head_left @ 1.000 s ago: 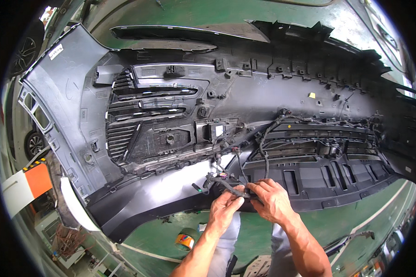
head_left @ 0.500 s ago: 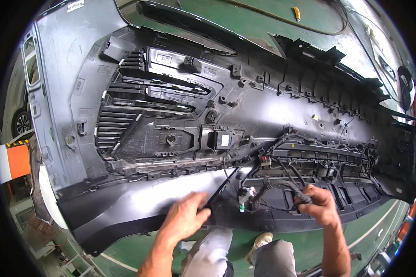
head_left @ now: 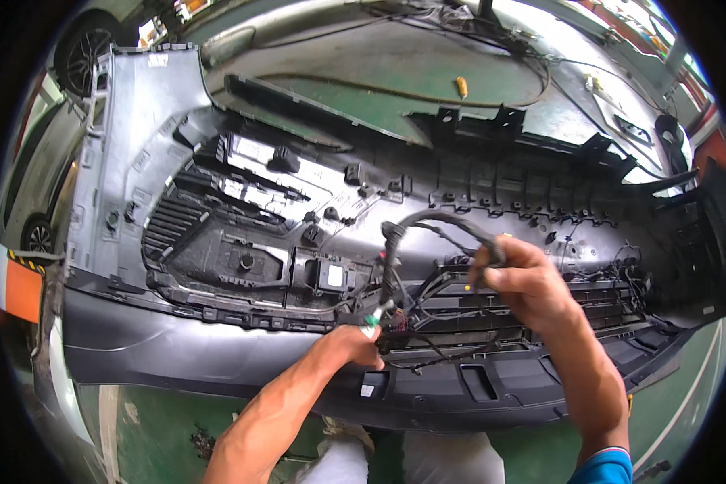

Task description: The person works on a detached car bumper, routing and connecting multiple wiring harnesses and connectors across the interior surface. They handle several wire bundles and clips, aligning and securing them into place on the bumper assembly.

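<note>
My right hand (head_left: 524, 282) is closed around a thick, black-wrapped wiring harness (head_left: 392, 262), lifting it in an arch above the bumper. My left hand (head_left: 356, 345) curls in at the harness's lower end, by a white and green connector (head_left: 371, 323); its fingertips are partly hidden among the wires. Beneath both hands lies a large dark car bumper (head_left: 177, 348), its inner side facing up. A slatted lower grille (head_left: 532, 302) sits under the right hand, and a square black module with a white label (head_left: 333, 276) is mounted left of the harness.
Thinner cables (head_left: 633, 282) run along the bumper's right side. On the green floor beyond lie a hose (head_left: 331, 86) and a yellow-handled tool (head_left: 461, 86). A parked car (head_left: 36, 189) stands at the left, near an orange and white barrier (head_left: 22, 290).
My right hand has raised the wiring harness up and leftward into an arch. The left hand has moved right, from open above the bumper to the connector end. The view has shifted too.
</note>
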Demonstrator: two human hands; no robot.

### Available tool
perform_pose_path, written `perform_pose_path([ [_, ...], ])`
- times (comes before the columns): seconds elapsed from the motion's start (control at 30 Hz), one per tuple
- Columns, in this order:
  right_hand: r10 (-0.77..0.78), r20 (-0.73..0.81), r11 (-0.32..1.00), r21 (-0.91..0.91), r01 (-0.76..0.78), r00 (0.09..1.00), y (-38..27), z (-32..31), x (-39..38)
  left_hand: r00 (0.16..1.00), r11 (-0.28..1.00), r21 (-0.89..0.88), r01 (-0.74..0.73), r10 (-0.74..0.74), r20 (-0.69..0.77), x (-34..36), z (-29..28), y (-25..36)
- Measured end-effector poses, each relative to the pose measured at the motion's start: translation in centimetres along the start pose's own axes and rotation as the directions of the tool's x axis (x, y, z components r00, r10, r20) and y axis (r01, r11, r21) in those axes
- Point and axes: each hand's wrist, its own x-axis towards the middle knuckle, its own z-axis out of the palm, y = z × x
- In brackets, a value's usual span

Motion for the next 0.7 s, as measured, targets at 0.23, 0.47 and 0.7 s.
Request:
perform_pose_path([
  [0.23,0.05,-0.199,0.982,0.189,-0.012,0.979,-0.8,-0.9,0.2,1.0,0.997,0.082,0.003,-0.003,-0.004,-7.8,-3.3,0.8],
  [0.47,0.05,-0.273,0.98,0.197,0.005,0.961,-0.2,-2.4,1.1,0.692,0.955,-0.248,-0.16,-0.07,-0.719,-18.6,-8.2,2.7],
  [0.7,0.003,-0.16,0.958,0.284,0.043,0.987,0.8,-4.3,0.5,0.948,0.964,-0.25,-0.087,0.003,-0.32,-18.9,-6.7,5.4],
])
